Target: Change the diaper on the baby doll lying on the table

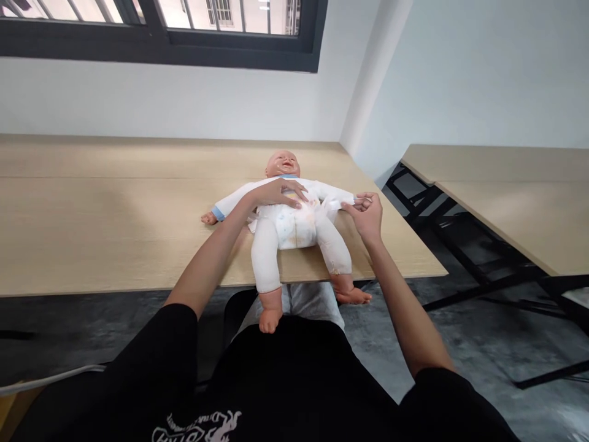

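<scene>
A baby doll (294, 230) in white clothes and a nappy lies on its back on the wooden table (115, 227), head toward the wall, legs hanging over the near edge. My left hand (278, 191) rests flat on the doll's chest, fingers stretched out. My right hand (365, 212) is beside the doll's left arm, fingers pinched on the end of its white sleeve (343, 197).
A second wooden table (515, 202) on black legs stands to the right, with a gap of grey floor (460, 331) between. White walls and a dark-framed window (184, 37) are behind. My black shirt fills the bottom of the view.
</scene>
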